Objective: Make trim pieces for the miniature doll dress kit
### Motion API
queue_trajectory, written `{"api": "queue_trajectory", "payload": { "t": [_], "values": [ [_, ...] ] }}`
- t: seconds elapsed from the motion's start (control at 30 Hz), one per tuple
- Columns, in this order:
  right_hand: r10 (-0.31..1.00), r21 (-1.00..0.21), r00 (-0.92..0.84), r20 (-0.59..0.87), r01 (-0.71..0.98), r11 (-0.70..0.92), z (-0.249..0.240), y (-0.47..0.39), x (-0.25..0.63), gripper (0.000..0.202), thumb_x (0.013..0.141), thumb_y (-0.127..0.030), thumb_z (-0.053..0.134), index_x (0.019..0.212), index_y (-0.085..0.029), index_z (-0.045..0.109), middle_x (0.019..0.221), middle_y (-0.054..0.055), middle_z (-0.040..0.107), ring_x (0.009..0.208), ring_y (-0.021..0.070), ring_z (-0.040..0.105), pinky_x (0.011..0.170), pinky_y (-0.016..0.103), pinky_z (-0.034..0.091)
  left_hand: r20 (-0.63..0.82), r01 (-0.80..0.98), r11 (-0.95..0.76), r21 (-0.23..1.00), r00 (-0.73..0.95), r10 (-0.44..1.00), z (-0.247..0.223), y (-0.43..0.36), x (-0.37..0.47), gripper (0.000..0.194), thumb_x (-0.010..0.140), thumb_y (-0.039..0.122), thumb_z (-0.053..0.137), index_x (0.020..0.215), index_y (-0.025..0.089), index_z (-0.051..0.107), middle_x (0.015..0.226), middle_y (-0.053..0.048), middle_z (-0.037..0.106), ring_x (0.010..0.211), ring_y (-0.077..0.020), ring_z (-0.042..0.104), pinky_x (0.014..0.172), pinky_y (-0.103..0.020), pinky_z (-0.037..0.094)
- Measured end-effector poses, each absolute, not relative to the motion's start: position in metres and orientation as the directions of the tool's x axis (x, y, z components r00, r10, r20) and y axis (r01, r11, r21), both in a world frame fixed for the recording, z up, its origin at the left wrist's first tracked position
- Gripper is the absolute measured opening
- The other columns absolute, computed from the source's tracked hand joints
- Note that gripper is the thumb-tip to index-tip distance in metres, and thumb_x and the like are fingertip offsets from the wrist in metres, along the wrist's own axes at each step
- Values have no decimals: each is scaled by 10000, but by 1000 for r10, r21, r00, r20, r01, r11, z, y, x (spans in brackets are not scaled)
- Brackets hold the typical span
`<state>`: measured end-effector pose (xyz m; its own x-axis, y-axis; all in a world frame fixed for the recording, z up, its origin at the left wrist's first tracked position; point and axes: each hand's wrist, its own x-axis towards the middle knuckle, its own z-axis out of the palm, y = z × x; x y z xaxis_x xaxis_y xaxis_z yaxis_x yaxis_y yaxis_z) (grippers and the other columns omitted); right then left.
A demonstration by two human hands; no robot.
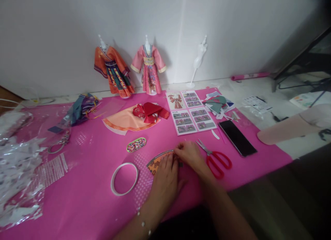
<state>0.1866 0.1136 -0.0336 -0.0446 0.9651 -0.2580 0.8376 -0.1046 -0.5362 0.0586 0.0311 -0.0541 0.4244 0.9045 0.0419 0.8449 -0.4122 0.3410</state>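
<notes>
My left hand (pixel 167 174) lies with its fingers stretched out flat over an orange patterned fabric piece (pixel 153 167). A dark dotted trim runs along the curved far edge of this piece. At its right end, my right hand (pixel 190 154) is closed in a pinch beside my left fingertips; what sits between those fingers is hidden. Right of my right hand lie red-handled scissors (pixel 216 160), blades partly apart. A roll of tape (pixel 124 179) lies left of my left hand. Beyond the fabric piece is a small oval container of coloured beads (pixel 136 144).
Two dressed doll mannequins (pixel 113 71) and a bare white mannequin (pixel 199 61) stand by the wall. Peach and red fabric (pixel 124 119), an instruction sheet (pixel 190 112), fabric scraps (pixel 217 104), a phone (pixel 238 138) and plastic bags (pixel 20 178) lie around the pink mat (pixel 90 198).
</notes>
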Motion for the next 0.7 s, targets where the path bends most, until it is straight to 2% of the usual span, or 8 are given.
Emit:
{"api": "queue_trajectory", "payload": {
  "t": [0.17, 0.57, 0.7],
  "values": [
    [965, -539, -52, -256, 837, -98, -32, 113, 186, 215, 740, -225, 535, 602, -171, 691, 555, 41, 655, 526, 120, 541, 510, 238, 283, 33, 851, -411, 327, 424, 905, -52, 32, 59, 725, 776, 323, 730, 1364, 37, 415, 1416, -246, 456, 1322, -383, 424, 1103, -545, 365],
    [968, -520, -50, -248, 850, -89, -34, 113, 186, 226, 748, -236, 535, 614, -170, 705, 558, 43, 657, 511, 117, 528, 503, 249, 269, 47, 843, -409, 349, 420, 906, -56, 32, 58, 723, 785, 338, 714, 1376, 68, 396, 1427, -237, 447, 1325, -381, 421, 1090, -563, 368],
    [968, -511, -44, -247, 855, -91, -34, 113, 185, 221, 742, -247, 540, 610, -174, 702, 554, 42, 658, 508, 120, 527, 496, 249, 263, 44, 850, -409, 332, 420, 907, -57, 32, 58, 747, 771, 342, 731, 1371, 41, 405, 1423, -246, 449, 1324, -388, 419, 1101, -546, 364]
  ]
}}
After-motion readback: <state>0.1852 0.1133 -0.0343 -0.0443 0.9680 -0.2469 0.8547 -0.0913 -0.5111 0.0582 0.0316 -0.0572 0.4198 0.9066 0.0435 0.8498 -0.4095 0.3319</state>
